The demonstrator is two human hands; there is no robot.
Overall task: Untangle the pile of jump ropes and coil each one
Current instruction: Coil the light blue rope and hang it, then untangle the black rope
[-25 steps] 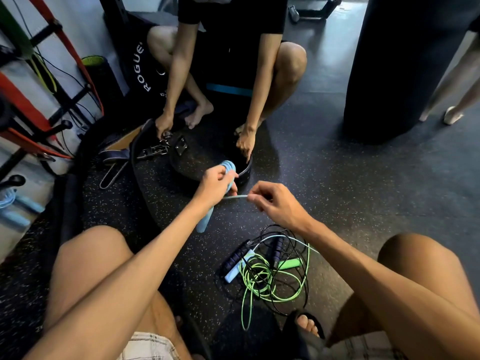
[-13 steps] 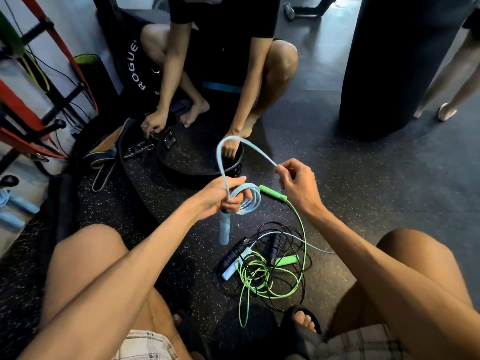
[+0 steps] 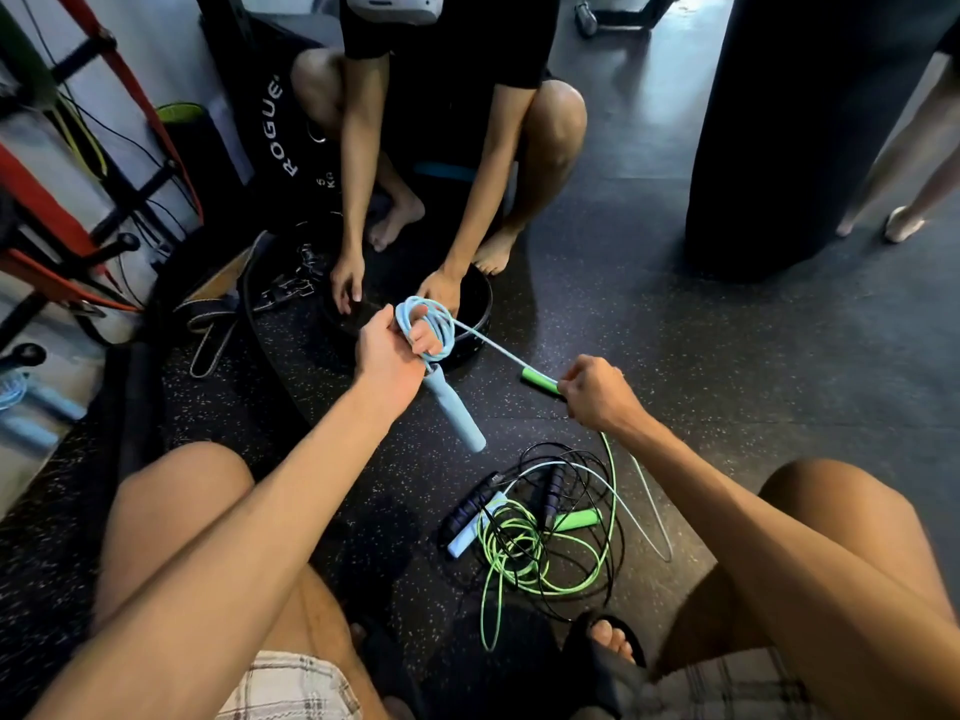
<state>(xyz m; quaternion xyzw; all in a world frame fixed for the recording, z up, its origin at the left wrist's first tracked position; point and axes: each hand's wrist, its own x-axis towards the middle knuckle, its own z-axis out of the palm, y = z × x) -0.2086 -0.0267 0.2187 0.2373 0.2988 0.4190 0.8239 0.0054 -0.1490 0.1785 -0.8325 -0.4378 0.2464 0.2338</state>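
Note:
My left hand (image 3: 389, 356) grips a light blue jump rope (image 3: 434, 324), its cord looped in a small coil around my fingers. Its blue handle (image 3: 454, 413) hangs down below the hand. A stretch of blue cord runs taut from the coil to my right hand (image 3: 597, 392), which pinches it together with a green handle (image 3: 537, 379). On the floor between my knees lies the tangled pile (image 3: 540, 532): green cord, thin black cord, two dark handles, another green handle and a second blue handle, with blue and green cords rising to my right hand.
Across from me squats another person, both hands (image 3: 441, 291) on a black belt ring (image 3: 483, 314) lying on the floor. A black punching bag (image 3: 800, 127) stands at the right. At the left are a red rack (image 3: 47, 215) and straps. Someone's feet (image 3: 904, 223) are at far right.
The coil on my left hand has grown tighter, the big blue loop is gone, and my right hand has moved down and right, pulling the cord straight.

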